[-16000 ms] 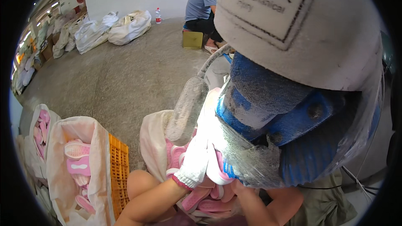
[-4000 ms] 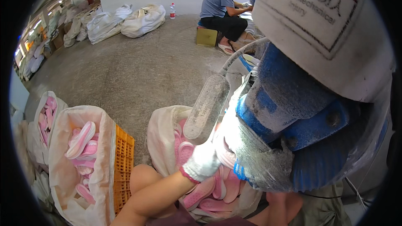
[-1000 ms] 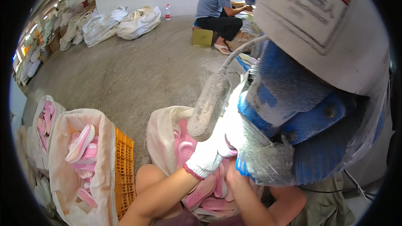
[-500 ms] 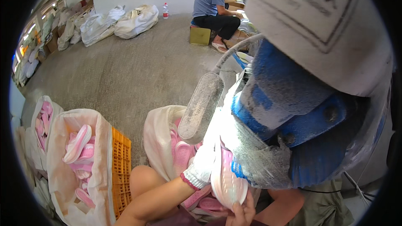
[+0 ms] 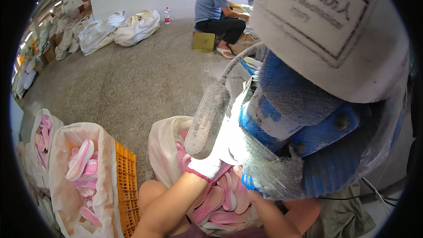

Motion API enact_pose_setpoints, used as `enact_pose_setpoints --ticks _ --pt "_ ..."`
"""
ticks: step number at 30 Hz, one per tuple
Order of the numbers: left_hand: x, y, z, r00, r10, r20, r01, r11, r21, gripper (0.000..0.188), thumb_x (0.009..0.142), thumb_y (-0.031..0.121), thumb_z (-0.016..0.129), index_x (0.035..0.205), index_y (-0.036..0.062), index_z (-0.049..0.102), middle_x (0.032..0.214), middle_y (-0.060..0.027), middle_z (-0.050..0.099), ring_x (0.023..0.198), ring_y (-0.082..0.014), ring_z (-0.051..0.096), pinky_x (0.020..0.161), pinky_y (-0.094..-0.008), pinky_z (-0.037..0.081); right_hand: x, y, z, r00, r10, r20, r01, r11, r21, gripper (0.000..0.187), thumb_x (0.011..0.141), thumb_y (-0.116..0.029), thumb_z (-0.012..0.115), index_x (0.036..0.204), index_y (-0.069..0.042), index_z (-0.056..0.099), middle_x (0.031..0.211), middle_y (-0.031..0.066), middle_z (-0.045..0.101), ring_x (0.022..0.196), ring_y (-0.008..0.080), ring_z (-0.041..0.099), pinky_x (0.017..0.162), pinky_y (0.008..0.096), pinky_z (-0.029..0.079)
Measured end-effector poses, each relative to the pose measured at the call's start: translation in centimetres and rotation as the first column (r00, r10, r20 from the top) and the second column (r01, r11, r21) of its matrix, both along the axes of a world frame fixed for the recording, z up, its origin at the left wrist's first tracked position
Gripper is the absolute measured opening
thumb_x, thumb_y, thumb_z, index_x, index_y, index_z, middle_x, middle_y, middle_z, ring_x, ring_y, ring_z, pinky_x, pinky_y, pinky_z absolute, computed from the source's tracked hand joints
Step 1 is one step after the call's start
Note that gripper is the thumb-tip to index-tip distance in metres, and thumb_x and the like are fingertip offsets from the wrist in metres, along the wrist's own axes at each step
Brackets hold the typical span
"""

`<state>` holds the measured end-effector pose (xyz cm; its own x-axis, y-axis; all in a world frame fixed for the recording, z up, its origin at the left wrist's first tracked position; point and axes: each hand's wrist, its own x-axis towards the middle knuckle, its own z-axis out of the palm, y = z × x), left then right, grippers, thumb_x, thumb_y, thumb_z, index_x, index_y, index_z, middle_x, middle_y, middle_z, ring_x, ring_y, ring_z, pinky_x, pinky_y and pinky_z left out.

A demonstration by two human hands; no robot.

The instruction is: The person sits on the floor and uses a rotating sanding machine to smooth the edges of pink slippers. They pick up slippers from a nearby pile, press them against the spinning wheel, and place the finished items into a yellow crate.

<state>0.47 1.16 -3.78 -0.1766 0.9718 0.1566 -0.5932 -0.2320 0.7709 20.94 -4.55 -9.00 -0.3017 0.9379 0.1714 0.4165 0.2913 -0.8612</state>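
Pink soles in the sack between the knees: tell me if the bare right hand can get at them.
Probably yes: the right hand hangs just above the pink soles in the open-topped sack, nothing between; the blue machine crowds it from the right.

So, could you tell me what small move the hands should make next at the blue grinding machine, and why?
Probably ease the white-gloved left hand slightly toward the dusty blue grinding machine, since it reaches up at the machine's glaring white front over the sack of pink shoe soles, with the bare right hand beside it.

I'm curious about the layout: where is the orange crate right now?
In the head view the orange crate is at lower left, between the white sack of pink soles and the person's gloved left hand.
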Motion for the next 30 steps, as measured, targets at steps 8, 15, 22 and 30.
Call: enact_pose_setpoints --ticks 8,15,22,30 --pt "-1.9 -3.4 -5.1 0.857 -0.097 0.507 0.112 0.994 0.001 0.044 0.103 0.027 0.04 0.139 0.0025 0.04 0.132 -0.0094 0.053 0.118 -0.0211 0.052 0.103 -0.0344 0.042 -6.6 -3.2 7.9 0.833 0.018 -0.553 -0.167 0.961 -0.22 0.044 0.084 -0.002 0.068 0.123 0.004 0.05 0.118 0.0128 0.059 0.104 0.0171 0.059 0.088 0.0286 0.048" --pt "-1.3 -8.9 -8.0 0.999 0.01 0.048 0.001 0.972 -0.236 0.048 0.102 0.035 0.035 0.135 0.0002 0.042 0.124 -0.0157 0.057 0.115 -0.0252 0.056 0.096 -0.0391 0.048 -4.0 -11.3 2.8 0.798 -0.118 -0.591 -0.134 0.921 -0.365 0.072 0.087 0.008 0.055 0.146 0.007 0.014 0.128 0.0205 0.05 0.112 0.0266 0.057 0.078 0.0352 0.06" --pt "-1.7 -6.2 -2.7 0.932 -0.085 0.353 0.152 0.974 -0.165 0.05 0.098 0.038 0.04 0.132 0.002 0.049 0.125 -0.0125 0.058 0.115 -0.0247 0.056 0.101 -0.0393 0.044 2.3 -12.6 3.4 0.787 -0.194 -0.585 -0.093 0.901 -0.423 0.068 0.082 0.01 0.054 0.144 0.009 0.026 0.14 0.0205 0.045 0.125 0.0223 0.049 0.105 0.0338 0.037" --pt "0.9 -6.0 2.2 0.887 -0.112 0.449 0.182 0.976 -0.117 0.046 0.102 0.039 0.036 0.133 0.0068 0.045 0.124 -0.0095 0.057 0.113 -0.0225 0.056 0.097 -0.0377 0.046 4.3 -11.8 4.9 0.679 -0.466 -0.567 0.173 0.852 -0.494 0.041 0.083 -0.006 0.064 0.121 0.001 0.049 0.108 0.0138 0.062 0.085 0.0227 0.066 0.055 0.0319 0.057"
